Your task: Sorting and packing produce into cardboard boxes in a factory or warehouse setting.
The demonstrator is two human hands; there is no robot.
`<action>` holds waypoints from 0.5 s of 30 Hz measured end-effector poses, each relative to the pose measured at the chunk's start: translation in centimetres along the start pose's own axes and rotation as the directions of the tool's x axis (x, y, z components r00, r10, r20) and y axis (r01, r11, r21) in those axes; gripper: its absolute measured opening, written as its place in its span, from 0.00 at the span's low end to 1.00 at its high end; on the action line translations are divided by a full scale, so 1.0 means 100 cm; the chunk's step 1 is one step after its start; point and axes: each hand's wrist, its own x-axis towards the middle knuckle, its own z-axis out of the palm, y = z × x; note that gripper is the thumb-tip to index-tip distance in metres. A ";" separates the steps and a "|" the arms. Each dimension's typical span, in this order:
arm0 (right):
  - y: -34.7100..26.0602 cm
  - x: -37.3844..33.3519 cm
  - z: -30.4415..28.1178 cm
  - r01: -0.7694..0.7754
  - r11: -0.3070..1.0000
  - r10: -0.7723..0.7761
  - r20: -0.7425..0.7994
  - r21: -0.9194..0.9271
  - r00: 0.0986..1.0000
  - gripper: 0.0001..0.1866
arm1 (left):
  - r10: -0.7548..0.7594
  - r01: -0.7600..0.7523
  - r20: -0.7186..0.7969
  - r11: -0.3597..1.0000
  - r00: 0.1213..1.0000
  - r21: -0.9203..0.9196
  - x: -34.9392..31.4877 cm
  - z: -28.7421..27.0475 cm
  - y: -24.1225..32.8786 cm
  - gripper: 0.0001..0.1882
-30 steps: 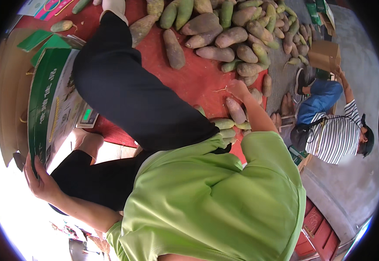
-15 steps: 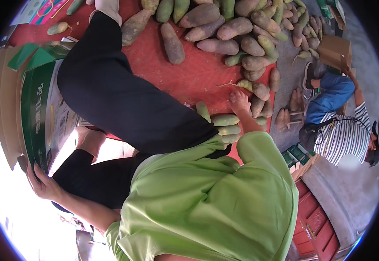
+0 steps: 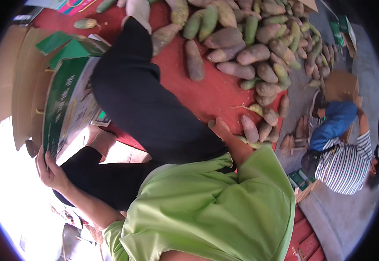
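Observation:
At the left, my left hand (image 3: 48,172) grips the lower edge of an open green-and-white carton (image 3: 59,104), which leans beside my legs with its flaps spread. My right hand (image 3: 221,128) is low beside my knee, fingers curled at a radish whose green end (image 3: 211,124) just shows; the rest is hidden by the hand and my knee. Right of that hand lie several loose radishes, among them a pinkish one (image 3: 249,128). A big heap of green and purplish radishes (image 3: 253,55) covers the far part of the red mat (image 3: 176,82).
My black-trousered leg (image 3: 133,95) lies between the carton and the heap. A small radish (image 3: 85,23) rests alone at far left. To the right, a person in a striped shirt (image 3: 342,167) sits by a brown carton (image 3: 342,85). Green boxes (image 3: 300,178) stand behind that person.
My right hand has moved left and nearer, from the loose radishes to the radish beside my knee. My left hand keeps its hold on the carton. The whole view has shifted slightly.

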 end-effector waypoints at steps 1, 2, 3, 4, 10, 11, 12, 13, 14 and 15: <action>0.000 0.000 -0.001 0.000 0.999 0.000 0.016 0.039 1.000 0.38 | -0.023 0.023 0.012 0.999 1.000 -0.033 -0.002 -0.001 -0.001 0.09; -0.006 -0.004 -0.004 -0.002 1.000 0.001 0.014 0.030 1.000 0.38 | -0.039 0.039 0.025 0.999 0.999 -0.021 -0.003 -0.006 0.002 0.10; -0.011 -0.008 -0.009 -0.005 1.000 0.005 0.006 0.022 1.000 0.39 | -0.055 0.055 0.036 0.998 0.998 -0.015 -0.003 -0.008 0.007 0.10; 0.006 -0.002 -0.006 -0.027 0.998 0.028 -0.019 0.058 0.999 0.40 | -0.063 0.064 0.041 0.998 0.997 -0.019 -0.001 0.002 0.011 0.11; 0.010 0.014 -0.038 0.180 0.982 -0.161 -0.267 0.050 0.950 0.35 | -0.002 0.001 0.040 1.000 0.999 0.022 0.008 -0.011 0.034 0.13; 0.006 0.014 -0.051 0.205 0.978 -0.190 -0.267 0.029 0.945 0.35 | 0.008 -0.008 0.049 1.000 0.999 0.002 0.009 -0.013 0.035 0.13; 0.000 0.015 -0.064 0.343 0.886 -0.254 -0.291 0.311 0.922 0.32 | 0.040 -0.040 0.050 0.999 0.998 0.006 0.009 -0.015 0.035 0.13; -0.010 0.018 -0.078 0.444 0.699 -0.308 -0.323 0.560 0.895 0.31 | 0.063 -0.064 0.045 0.998 0.997 0.019 0.011 -0.017 0.037 0.13; -0.024 0.016 -0.095 0.462 0.698 -0.329 -0.327 0.547 0.886 0.31 | 0.063 -0.063 0.045 0.998 0.997 -0.007 0.011 -0.015 0.036 0.14; -0.043 0.011 -0.115 0.570 0.626 -0.383 -0.427 0.532 0.819 0.30 | 0.059 -0.058 0.044 0.998 0.997 -0.028 0.009 -0.014 0.035 0.15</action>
